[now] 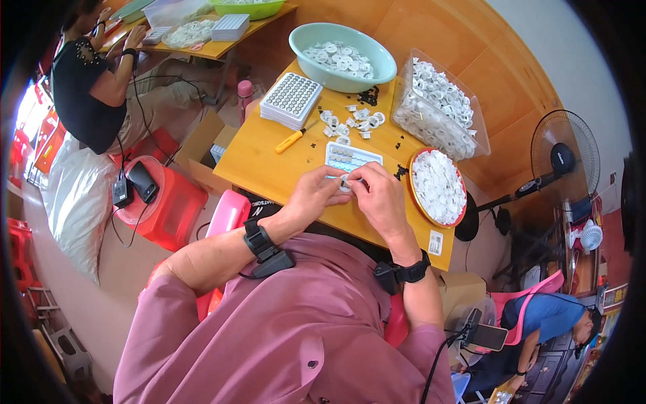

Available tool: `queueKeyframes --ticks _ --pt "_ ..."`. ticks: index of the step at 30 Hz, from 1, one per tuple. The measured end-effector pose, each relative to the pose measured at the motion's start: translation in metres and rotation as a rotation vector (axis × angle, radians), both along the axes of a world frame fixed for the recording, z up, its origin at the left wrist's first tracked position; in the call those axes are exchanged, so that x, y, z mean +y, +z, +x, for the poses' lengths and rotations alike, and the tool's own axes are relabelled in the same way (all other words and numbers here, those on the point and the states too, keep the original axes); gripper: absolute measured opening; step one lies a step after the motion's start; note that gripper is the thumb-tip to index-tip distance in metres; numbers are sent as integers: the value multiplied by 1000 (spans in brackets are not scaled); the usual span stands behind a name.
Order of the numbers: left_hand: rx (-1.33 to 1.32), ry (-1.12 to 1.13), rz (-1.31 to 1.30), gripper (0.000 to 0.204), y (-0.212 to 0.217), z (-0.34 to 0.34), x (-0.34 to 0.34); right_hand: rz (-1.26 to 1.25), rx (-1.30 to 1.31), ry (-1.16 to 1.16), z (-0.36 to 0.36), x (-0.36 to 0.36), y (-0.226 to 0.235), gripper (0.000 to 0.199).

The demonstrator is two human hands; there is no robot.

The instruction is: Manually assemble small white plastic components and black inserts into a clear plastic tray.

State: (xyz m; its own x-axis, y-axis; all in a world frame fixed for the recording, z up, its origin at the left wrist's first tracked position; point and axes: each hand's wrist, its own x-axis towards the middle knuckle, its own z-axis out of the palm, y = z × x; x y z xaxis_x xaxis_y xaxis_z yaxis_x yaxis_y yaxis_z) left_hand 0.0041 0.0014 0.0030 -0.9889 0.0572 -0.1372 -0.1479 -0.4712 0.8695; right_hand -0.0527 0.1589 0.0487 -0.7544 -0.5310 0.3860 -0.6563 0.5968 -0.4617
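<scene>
My left hand [315, 192] and my right hand [381, 196] meet over the near edge of the wooden table [249, 158]. Their fingertips are closed together on a small white plastic part [345, 183] with a dark spot in it; the fingers cover much of it. Just beyond them lies a shallow white tray [377, 159] with round pieces in its pockets. Loose white ring-shaped parts [364, 122] are scattered behind the tray. To the left rests a screwdriver [289, 142] with a yellow handle. Tiny black pieces [369, 97] lie in clusters on the tabletop.
Stacked white trays [289, 101] stand at the back left. A pale green basin [315, 69], a clear plastic bin [420, 128] and a red-rimmed bowl [461, 214] hold white parts. A fan [564, 158] is at right. Other people sit at left and lower right.
</scene>
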Motion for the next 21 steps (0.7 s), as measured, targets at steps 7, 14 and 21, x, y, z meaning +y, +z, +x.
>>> queueKeyframes --ticks 7,14,21 --pt "21 13 121 24 -12 -5 1 -143 66 96 -2 -2 -9 5" --pt "64 44 131 24 -14 -6 2 -57 107 37 3 -4 -5 3" --pt "16 2 -14 26 1 -1 -2 -84 70 15 -1 -6 -12 5"
